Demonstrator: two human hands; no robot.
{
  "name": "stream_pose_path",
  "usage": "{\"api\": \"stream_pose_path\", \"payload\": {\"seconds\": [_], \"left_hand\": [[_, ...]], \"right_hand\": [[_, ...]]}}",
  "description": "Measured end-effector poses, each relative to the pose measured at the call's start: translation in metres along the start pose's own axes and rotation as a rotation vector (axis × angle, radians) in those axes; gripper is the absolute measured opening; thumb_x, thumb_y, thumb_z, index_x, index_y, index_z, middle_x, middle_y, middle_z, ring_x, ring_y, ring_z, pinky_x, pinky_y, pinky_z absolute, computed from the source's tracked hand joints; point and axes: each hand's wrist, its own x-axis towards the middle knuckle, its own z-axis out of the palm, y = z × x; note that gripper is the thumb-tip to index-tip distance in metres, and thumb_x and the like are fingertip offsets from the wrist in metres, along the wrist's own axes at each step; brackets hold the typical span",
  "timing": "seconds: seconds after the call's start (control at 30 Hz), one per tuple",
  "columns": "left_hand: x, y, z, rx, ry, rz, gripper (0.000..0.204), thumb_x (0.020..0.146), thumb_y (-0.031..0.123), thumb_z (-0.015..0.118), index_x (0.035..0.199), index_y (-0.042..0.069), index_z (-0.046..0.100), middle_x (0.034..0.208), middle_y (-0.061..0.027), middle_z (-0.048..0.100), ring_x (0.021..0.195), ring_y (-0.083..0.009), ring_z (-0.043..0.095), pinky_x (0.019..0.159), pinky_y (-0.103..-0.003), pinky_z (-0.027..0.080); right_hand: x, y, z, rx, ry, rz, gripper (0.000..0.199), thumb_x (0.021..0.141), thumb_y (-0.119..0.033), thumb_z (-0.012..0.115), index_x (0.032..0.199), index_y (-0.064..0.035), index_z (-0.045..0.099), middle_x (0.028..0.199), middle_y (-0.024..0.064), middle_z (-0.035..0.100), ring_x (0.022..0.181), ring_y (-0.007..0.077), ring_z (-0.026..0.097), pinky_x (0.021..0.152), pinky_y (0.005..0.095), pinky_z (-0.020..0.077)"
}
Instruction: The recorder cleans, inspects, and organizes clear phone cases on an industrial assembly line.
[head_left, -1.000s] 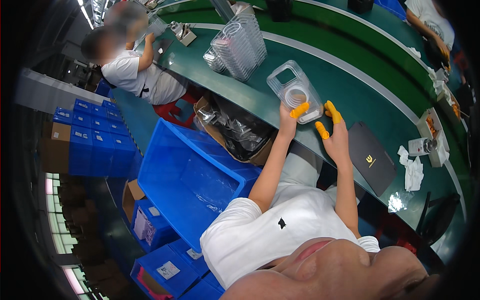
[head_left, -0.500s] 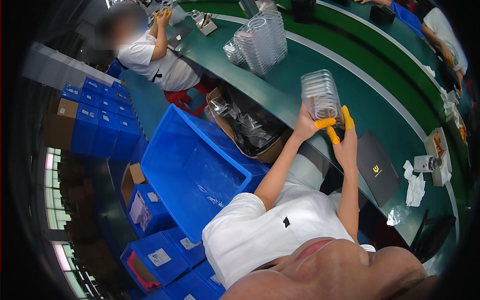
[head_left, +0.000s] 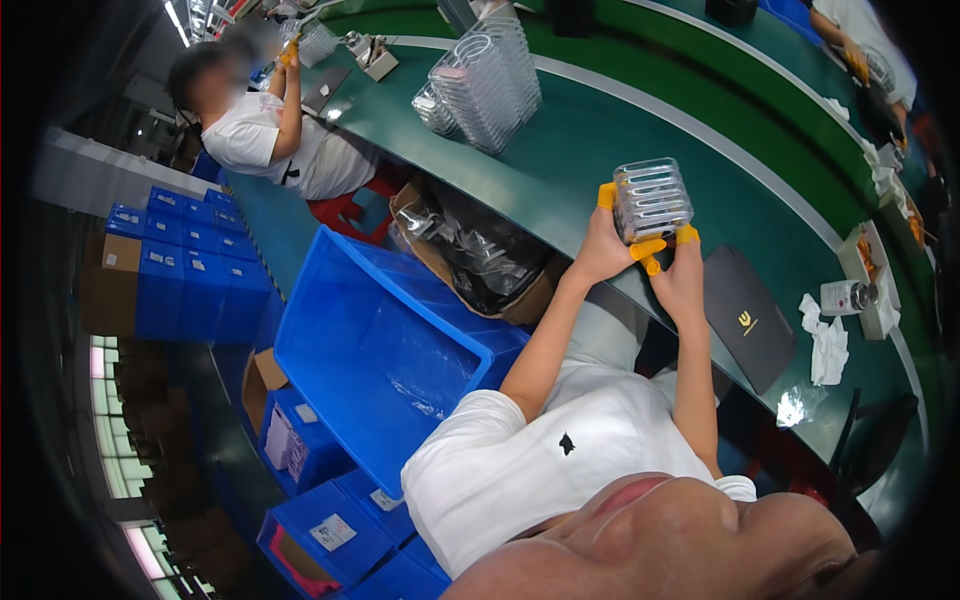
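Between both hands, above the near edge of the green bench, is a clear plastic tray (head_left: 652,198) with a ribbed face and rounded corners. My left hand (head_left: 606,245) grips its left side and lower edge, and yellow cots cover some fingertips. From below and the right, my right hand (head_left: 680,285) closes on the lower right corner, also with yellow finger cots. Whether this is one tray or several nested ones I cannot tell. Farther along the bench stands a tall stack of similar clear trays (head_left: 490,85).
A large blue bin (head_left: 370,340) stands tilted at my left, beside a carton lined with a black bag (head_left: 490,250). At right on the bench lie a dark flat folder (head_left: 750,320), crumpled tissue (head_left: 828,345) and a small bottle (head_left: 845,297). A co-worker (head_left: 260,130) sits at far left.
The tray has been turned, so its ribbed face now shows more squarely. My left hand's fingers have shifted up along its left side. The view has swung slightly.
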Motion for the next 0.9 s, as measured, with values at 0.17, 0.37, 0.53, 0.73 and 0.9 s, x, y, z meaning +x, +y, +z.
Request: {"api": "stream_pose_path", "payload": {"seconds": [0.17, 0.37, 0.53, 0.73, 0.9], "left_hand": [[0.002, 0.013, 0.004, 0.066, -0.067, -0.007, 0.065, 0.074, 0.01, 0.086, 0.129, 0.0, 0.054, 0.123, -0.0114, 0.066, 0.113, -0.0245, 0.064, 0.1, -0.037, 0.049], [-0.005, -0.007, 0.005, 0.365, -0.064, 0.023, 0.078, 0.074, 0.013, 0.087, 0.139, -0.001, 0.046, 0.136, -0.0167, 0.049, 0.126, -0.0321, 0.049, 0.107, -0.042, 0.042], [-0.017, -0.007, 0.012, 0.373, 0.097, -0.026, 0.079, 0.076, 0.015, 0.086, 0.141, 0.001, 0.043, 0.137, -0.0206, 0.043, 0.127, -0.0377, 0.045, 0.106, -0.044, 0.042], [-0.019, -0.006, 0.013, 0.339, 0.054, -0.047, 0.067, 0.078, 0.015, 0.084, 0.135, 0.002, 0.051, 0.135, -0.0182, 0.05, 0.122, -0.0356, 0.052, 0.102, -0.043, 0.046], [-0.019, 0.002, 0.013, 0.42, 0.066, -0.036, 0.065, 0.079, 0.018, 0.083, 0.135, 0.003, 0.053, 0.135, -0.0186, 0.052, 0.121, -0.0354, 0.055, 0.1, -0.043, 0.047]], "right_hand": [[0.001, -0.001, -0.001, 0.102, -0.002, 0.061, 0.065, 0.079, -0.013, 0.078, 0.137, -0.002, 0.052, 0.129, 0.0203, 0.06, 0.121, 0.0403, 0.054, 0.102, 0.0439, 0.0449], [0.004, -0.007, -0.004, 0.071, -0.002, 0.078, 0.068, 0.08, -0.014, 0.077, 0.141, -0.0023, 0.05, 0.131, 0.0199, 0.06, 0.122, 0.0372, 0.056, 0.101, 0.042, 0.0467], [0.005, -0.01, -0.005, 0.1, -0.006, 0.07, 0.068, 0.081, -0.015, 0.076, 0.142, -0.0014, 0.049, 0.131, 0.0201, 0.059, 0.12, 0.0367, 0.056, 0.1, 0.0409, 0.0477], [0.002, 0.002, -0.002, 0.063, -0.044, 0.015, 0.07, 0.082, -0.014, 0.074, 0.145, -0.0022, 0.045, 0.135, 0.0215, 0.056, 0.126, 0.0419, 0.05, 0.105, 0.0451, 0.0439], [0.003, 0.004, -0.003, 0.074, -0.066, 0.011, 0.071, 0.081, -0.014, 0.074, 0.145, -0.002, 0.045, 0.139, 0.0212, 0.054, 0.129, 0.0431, 0.047, 0.108, 0.0461, 0.0413]]}}
